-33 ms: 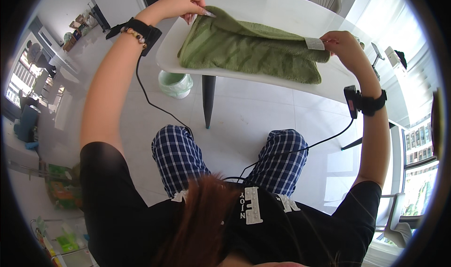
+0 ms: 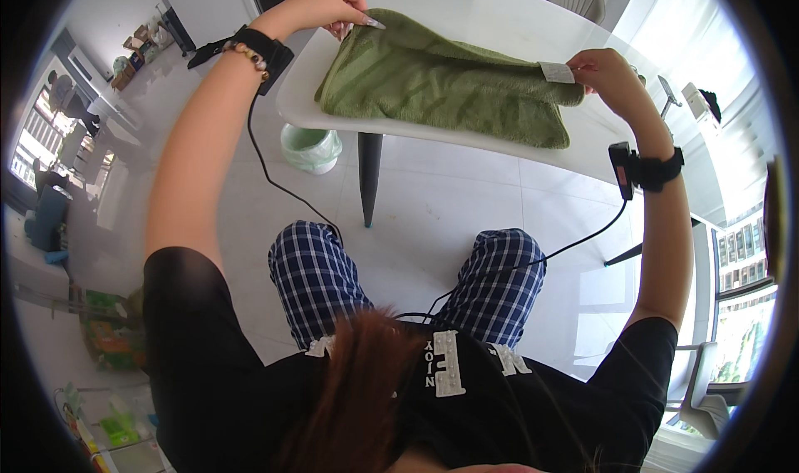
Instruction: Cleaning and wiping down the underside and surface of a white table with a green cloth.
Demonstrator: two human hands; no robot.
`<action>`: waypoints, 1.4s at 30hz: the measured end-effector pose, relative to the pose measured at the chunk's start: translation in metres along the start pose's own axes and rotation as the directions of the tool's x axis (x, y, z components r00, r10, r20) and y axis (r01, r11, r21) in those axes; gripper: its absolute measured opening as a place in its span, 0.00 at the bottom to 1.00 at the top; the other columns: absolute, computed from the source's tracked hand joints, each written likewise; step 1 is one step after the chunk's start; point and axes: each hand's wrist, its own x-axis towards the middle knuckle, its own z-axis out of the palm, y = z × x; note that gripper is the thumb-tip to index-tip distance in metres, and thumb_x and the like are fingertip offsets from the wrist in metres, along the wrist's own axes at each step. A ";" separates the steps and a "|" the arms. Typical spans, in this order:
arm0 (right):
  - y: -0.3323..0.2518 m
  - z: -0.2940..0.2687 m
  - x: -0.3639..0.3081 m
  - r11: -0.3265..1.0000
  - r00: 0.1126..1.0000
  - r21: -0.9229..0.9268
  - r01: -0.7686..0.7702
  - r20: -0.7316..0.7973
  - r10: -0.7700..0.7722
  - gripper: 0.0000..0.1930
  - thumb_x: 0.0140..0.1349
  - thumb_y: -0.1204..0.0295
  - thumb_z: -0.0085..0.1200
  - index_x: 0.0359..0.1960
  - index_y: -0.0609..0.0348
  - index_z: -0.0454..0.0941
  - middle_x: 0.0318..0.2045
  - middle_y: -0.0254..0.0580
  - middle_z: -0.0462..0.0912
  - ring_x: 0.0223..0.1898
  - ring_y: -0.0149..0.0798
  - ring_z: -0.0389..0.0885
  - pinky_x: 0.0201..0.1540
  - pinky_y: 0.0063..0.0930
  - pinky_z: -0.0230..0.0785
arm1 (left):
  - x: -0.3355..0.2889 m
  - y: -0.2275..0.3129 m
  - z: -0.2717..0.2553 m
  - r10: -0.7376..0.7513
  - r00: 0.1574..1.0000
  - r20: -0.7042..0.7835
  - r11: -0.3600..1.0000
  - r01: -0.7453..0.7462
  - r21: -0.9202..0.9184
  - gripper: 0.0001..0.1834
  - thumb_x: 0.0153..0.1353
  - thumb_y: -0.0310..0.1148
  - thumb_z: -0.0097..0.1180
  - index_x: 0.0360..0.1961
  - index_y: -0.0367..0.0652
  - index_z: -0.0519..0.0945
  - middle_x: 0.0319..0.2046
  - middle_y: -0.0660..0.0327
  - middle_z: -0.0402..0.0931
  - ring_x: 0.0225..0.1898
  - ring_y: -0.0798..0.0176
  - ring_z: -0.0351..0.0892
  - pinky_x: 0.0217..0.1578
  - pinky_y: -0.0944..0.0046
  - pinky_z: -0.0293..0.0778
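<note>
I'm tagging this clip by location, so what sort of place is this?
Probably a bright home or studio room: a white table bearing a green towel, pale floor tiles, a small lined bin below, and big windows at the right.

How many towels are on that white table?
1. A single green towel lies folded on the white table, with the left hand at its far left corner and the right hand at its right end by the white tag. Nothing suggests another underneath.

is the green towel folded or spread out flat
Folded. The green towel lies doubled on the white table, layered edges showing along its right end, with the left hand and right hand pinching its far corners.
</note>
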 end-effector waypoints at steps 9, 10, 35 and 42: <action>0.028 0.026 0.069 0.997 0.977 -0.066 -0.049 0.204 0.061 0.10 0.58 0.66 0.60 0.35 0.60 0.82 0.25 0.37 0.80 0.24 0.30 0.75 0.26 0.25 0.70 | 0.030 -0.005 0.012 -0.226 0.973 0.054 0.948 0.207 0.241 0.12 0.60 0.35 0.59 0.25 0.39 0.76 0.17 0.64 0.76 0.17 0.71 0.75 0.19 0.70 0.70; 0.022 0.025 0.067 0.996 0.979 -0.073 -0.047 0.195 0.061 0.11 0.57 0.64 0.62 0.34 0.61 0.82 0.24 0.37 0.78 0.23 0.30 0.74 0.25 0.25 0.68 | 0.030 -0.001 0.007 -0.244 0.968 0.061 0.945 0.223 0.240 0.11 0.60 0.34 0.58 0.25 0.39 0.75 0.17 0.63 0.75 0.17 0.71 0.76 0.19 0.69 0.70; 0.023 0.026 0.054 0.989 0.974 -0.087 -0.122 0.182 0.136 0.29 0.52 0.47 0.67 0.33 0.64 0.74 0.24 0.44 0.80 0.20 0.39 0.84 0.21 0.27 0.76 | 0.026 -0.045 0.018 0.001 0.995 0.100 0.907 -0.043 0.418 0.26 0.63 0.45 0.57 0.60 0.49 0.76 0.53 0.52 0.78 0.57 0.52 0.74 0.57 0.58 0.69; 0.024 0.027 0.045 0.985 0.988 -0.167 -0.039 0.138 0.062 0.23 0.58 0.52 0.63 0.30 0.65 0.76 0.24 0.44 0.79 0.21 0.38 0.82 0.21 0.27 0.76 | 0.017 -0.040 0.021 0.097 0.990 -0.101 0.958 -0.065 0.279 0.23 0.59 0.46 0.64 0.47 0.41 0.76 0.47 0.51 0.78 0.54 0.50 0.76 0.53 0.56 0.71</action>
